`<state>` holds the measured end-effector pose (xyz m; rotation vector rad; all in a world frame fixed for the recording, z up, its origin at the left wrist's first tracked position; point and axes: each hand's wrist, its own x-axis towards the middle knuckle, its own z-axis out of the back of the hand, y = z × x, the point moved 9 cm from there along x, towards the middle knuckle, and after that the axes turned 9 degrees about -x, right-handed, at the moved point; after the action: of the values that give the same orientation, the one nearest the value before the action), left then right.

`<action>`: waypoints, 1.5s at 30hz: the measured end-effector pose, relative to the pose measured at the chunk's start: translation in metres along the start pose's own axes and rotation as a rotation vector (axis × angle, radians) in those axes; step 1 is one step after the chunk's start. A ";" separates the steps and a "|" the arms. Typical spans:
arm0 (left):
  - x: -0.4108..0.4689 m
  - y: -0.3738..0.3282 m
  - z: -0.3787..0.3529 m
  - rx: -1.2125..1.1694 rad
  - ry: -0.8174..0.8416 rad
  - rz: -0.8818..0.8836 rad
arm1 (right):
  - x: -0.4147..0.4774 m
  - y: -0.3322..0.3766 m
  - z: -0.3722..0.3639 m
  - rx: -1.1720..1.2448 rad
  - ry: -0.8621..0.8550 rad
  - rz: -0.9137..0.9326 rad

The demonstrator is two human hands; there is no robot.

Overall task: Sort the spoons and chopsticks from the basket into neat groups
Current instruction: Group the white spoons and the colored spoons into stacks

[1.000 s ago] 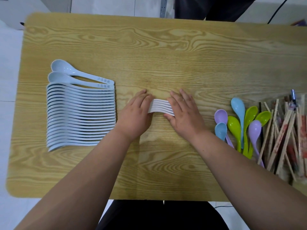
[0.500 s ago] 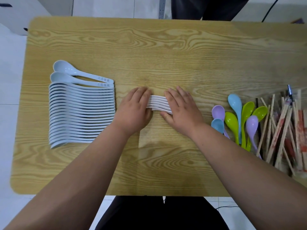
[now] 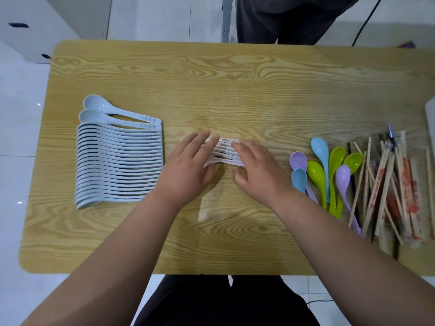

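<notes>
Stands at the near edge of a wooden table (image 3: 235, 85), both forearms reaching in from the bottom of the frame. Works at centre frame on a small bunch of white spoons (image 3: 224, 151) lying side by side, handles running left to right. Covers its left end with the left hand (image 3: 188, 168), fingers straight and a little fanned, slightly blurred. Lays the right hand (image 3: 256, 170) flat over the right end, fingers extended and close together, thumb out toward the bottom of the frame. Grips nothing with either hand; only the middle of the bunch shows between them.

At the left of the frame, just beside the left wrist: a long neat row of pale blue-white soup spoons (image 3: 120, 161), overlapped, bowls to the left. At the right: loose coloured spoons (image 3: 329, 170) in blue, green and lilac, bowls toward the top of the frame, touching a jumbled heap of chopsticks (image 3: 388, 184), some in paper sleeves. Beyond the far edge, at the top: dark trousers (image 3: 282, 20) of another person.
</notes>
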<state>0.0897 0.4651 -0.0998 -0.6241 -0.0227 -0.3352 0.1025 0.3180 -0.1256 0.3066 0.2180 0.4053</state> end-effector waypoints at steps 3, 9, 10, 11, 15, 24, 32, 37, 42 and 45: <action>-0.019 -0.017 0.006 -0.205 -0.030 0.095 | -0.031 -0.004 0.022 0.138 -0.063 -0.058; -0.060 -0.055 -0.031 -0.413 0.164 0.203 | -0.107 -0.029 0.036 0.185 0.096 -0.144; -0.064 -0.062 -0.037 -0.417 0.195 0.210 | -0.120 -0.037 0.037 0.180 0.115 -0.163; -0.067 -0.070 -0.044 -0.422 0.224 0.214 | -0.131 -0.046 0.039 0.175 0.128 -0.180; -0.067 -0.109 -0.073 -0.414 0.335 0.188 | -0.171 -0.085 0.044 0.157 0.156 -0.233; -0.004 -0.147 -0.136 -0.406 0.089 0.542 | -0.212 -0.169 0.058 0.128 0.280 -0.101; 0.018 -0.104 -0.170 -0.282 -0.061 0.908 | -0.204 -0.213 0.068 0.101 0.284 -0.027; -0.009 -0.109 -0.160 -0.370 -0.175 1.007 | -0.181 -0.215 0.069 0.051 0.198 -0.069; -0.050 -0.128 -0.155 -0.931 -0.407 1.154 | -0.137 -0.208 0.065 0.042 0.135 -0.096; -0.065 -0.139 -0.151 -1.123 -0.469 1.196 | -0.091 -0.210 0.067 0.006 0.083 -0.138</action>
<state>-0.0280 0.2917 -0.1513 -1.6710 0.0978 1.0535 0.1130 0.0797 -0.1202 0.2793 0.3193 0.2812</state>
